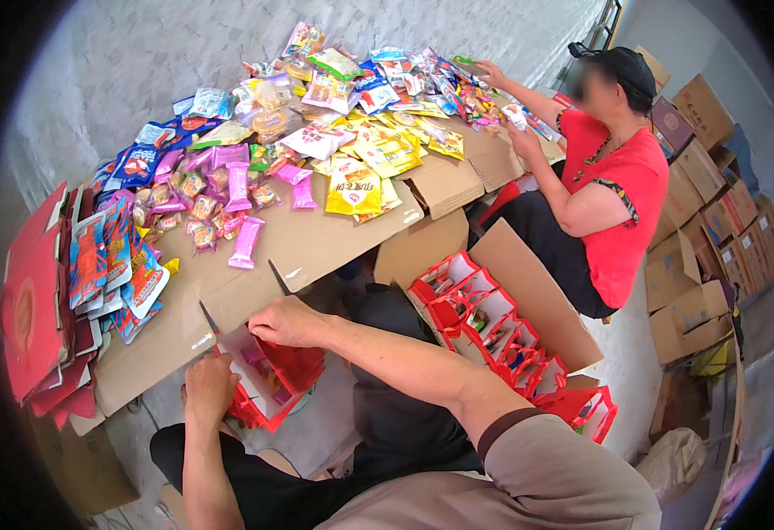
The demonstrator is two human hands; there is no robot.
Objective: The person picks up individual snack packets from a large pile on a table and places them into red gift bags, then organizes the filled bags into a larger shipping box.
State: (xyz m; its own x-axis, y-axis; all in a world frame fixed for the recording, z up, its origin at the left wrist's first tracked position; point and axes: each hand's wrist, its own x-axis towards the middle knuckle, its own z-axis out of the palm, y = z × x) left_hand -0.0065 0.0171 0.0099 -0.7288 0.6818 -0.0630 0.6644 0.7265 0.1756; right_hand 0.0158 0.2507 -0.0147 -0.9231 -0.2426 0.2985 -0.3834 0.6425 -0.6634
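A red paper gift bag [277, 417] with a white inside stands between my knees at the near edge of the cardboard-covered table [340, 258]. Several packaged items lie in it, partly hidden by its walls. My right hand [289, 322] grips the bag's far upper rim. On the left side, my left hand [209, 383] is closed at the bag's edge; its fingertips are partly hidden. Beyond my hands lie pink-wrapped snack bars [246, 242], small round wrapped cakes [202, 232] and yellow snack packets [353, 189]. Blue-and-red snack pouches [118, 248] rest at the left.
Flattened red bags [32, 311] are stacked at the table's left end. To my right, an open carton [526, 285] holds several filled red bags [493, 311]. A co-worker [615, 179] in a red shirt sits at the right, handling packets. Cardboard boxes [711, 218] line the wall.
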